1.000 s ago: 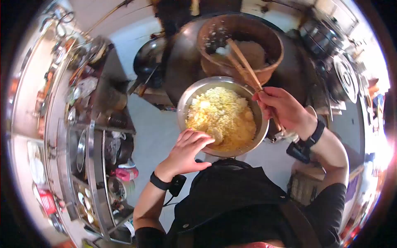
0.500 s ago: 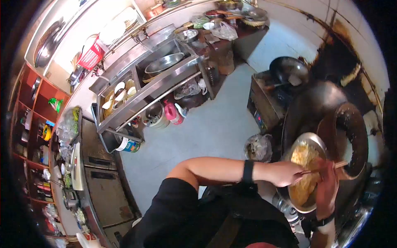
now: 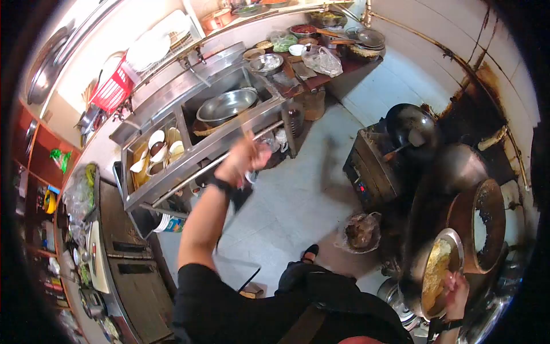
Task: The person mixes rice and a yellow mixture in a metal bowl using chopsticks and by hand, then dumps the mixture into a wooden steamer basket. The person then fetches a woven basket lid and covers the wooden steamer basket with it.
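Observation:
My left hand [image 3: 243, 160] is stretched out in front of the sink's edge, over the floor. It is smeared by motion, so its fingers and anything in them are unclear. On the right, my right hand [image 3: 455, 293] is at the near right rim of a metal bowl [image 3: 456, 241], fingers curled over the edge. The bowl tilts slightly and holds a yellow, crumbly or shredded food [image 3: 436, 272]. It sits over the front of a large dark wok [image 3: 417, 252], beside a wide brown ring [image 3: 458, 221].
A steel sink [image 3: 197, 150] holds a large metal basin [image 3: 227, 107] and several bowls. Another wok [image 3: 409, 123] sits on a burner box at the right. A plastic-lined bin [image 3: 360, 232] stands on the floor. Dishes and bags crowd the back counter [image 3: 349, 71].
My left hand has left the bowl and swung left toward the sink. The wooden stick above the bowl is gone from there. My right hand has shifted lower, to the bowl's rim.

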Available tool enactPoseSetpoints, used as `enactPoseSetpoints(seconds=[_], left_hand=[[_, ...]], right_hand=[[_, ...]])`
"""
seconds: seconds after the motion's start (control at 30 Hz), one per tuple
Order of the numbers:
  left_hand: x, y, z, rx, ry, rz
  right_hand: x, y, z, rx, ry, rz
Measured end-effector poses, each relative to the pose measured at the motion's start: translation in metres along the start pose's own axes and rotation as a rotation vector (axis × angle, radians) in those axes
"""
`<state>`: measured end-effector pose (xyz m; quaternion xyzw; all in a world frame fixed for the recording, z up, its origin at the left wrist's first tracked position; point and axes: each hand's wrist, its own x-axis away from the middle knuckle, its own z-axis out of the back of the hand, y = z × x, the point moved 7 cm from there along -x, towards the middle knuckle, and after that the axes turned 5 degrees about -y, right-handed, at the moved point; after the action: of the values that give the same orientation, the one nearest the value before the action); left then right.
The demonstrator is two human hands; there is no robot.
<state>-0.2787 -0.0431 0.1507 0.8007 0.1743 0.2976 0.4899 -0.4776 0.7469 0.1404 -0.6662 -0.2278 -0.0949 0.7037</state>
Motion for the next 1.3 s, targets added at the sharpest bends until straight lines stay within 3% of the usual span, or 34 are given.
enactPoseSetpoints(seconds=[0.07,0.1,0.17,0.2,0.3,0.33,0.37,0.4,0.43,0.47,0.5,0.53,0.57,0.6,0.63,0.67,0.7,0.73,0.77,0.83,0.97,1.03,1.1,1.17,1.23,1.3], left_hand=[[-0.083,0.031,0.057,0.274,-0.128,-0.139],[-0.091,0.041,0.059,0.338,0.039,-0.163],[-0.116,0.015,0.045,0.281,0.144,-0.225],[-0.117,-0.006,0.009,0.158,-0.035,-0.126],[-0.071,-0.079,-0.126,-0.314,-0.448,0.204],[-0.056,-0.100,-0.165,-0.524,-0.546,0.138],[-0.035,-0.127,-0.207,-0.721,-0.671,0.067],[0.002,-0.136,-0.254,-0.825,-0.837,-0.106],[0.038,-0.142,-0.293,-0.904,-0.948,-0.270],[0.074,-0.144,-0.334,-0.956,-1.041,-0.500],[0.112,-0.141,-0.369,-0.913,-1.055,-0.819],[0.147,-0.147,-0.400,-0.905,-1.120,-0.977],[0.179,-0.152,-0.425,-0.893,-1.156,-1.143],[0.199,-0.156,-0.447,-0.877,-1.207,-1.130],[0.233,-0.164,-0.463,-0.890,-1.369,-1.251],[0.258,-0.178,-0.474,-0.909,-1.518,-1.371],[0.267,-0.192,-0.480,-0.922,-1.534,-1.358],[0.273,-0.218,-0.481,-1.065,-1.613,-1.343],[0.276,-0.242,-0.483,-1.216,-1.681,-1.321],[0.275,-0.244,-0.488,-1.116,-1.551,-1.324],[0.273,-0.256,-0.488,-1.295,-1.526,-1.183],[0.272,-0.251,-0.492,-1.292,-1.465,-1.192],[0.275,-0.250,-0.492,-1.297,-1.461,-1.184],[0.271,-0.250,-0.491,-1.324,-1.453,-1.188],[0.270,-0.250,-0.489,-1.288,-1.456,-1.196],[0.269,-0.253,-0.485,-1.315,-1.456,-1.190]], right_hand=[[0.002,-0.008,-0.017,-0.120,-0.059,-0.020],[0.005,-0.010,-0.021,-0.124,-0.051,-0.017],[0.007,-0.014,-0.027,0.157,-0.026,-0.044],[0.003,-0.010,-0.022,0.147,-0.008,-0.043],[-0.018,0.045,0.014,0.514,-0.302,-0.110],[-0.038,0.093,0.057,0.182,-0.275,-0.155],[0.009,0.021,-0.012,0.700,-0.411,0.003],[-0.010,0.053,0.010,0.925,-0.498,-0.088],[0.021,0.012,-0.028,0.559,-0.382,-0.204],[0.043,-0.027,-0.064,0.496,-0.374,-0.203],[0.010,0.006,-0.023,1.055,-0.421,-0.134],[-0.009,0.037,0.000,0.840,-0.384,-0.189],[-0.005,0.010,-0.016,1.149,-0.324,-0.087],[-0.042,0.035,-0.004,1.174,-0.425,0.073],[-0.049,0.028,-0.008,1.076,-0.453,0.073],[-0.044,0.007,-0.019,0.949,-0.409,0.070],[-0.090,0.035,-0.001,1.090,-0.344,0.240],[-0.095,0.026,-0.006,1.072,-0.357,-0.052],[-0.104,0.027,-0.007,0.979,-0.318,-0.100],[-0.086,0.011,-0.028,0.818,-0.446,-0.307],[-0.121,0.046,-0.050,0.864,-0.593,-0.103],[-0.116,0.056,-0.072,0.537,-0.970,-0.302],[-0.118,0.075,-0.078,0.490,-0.956,-0.423],[-0.118,0.070,-0.085,0.769,-0.836,-0.365],[-0.109,0.068,-0.084,0.799,-0.809,-0.357],[-0.083,0.054,-0.090,1.015,-1.028,-0.281]])
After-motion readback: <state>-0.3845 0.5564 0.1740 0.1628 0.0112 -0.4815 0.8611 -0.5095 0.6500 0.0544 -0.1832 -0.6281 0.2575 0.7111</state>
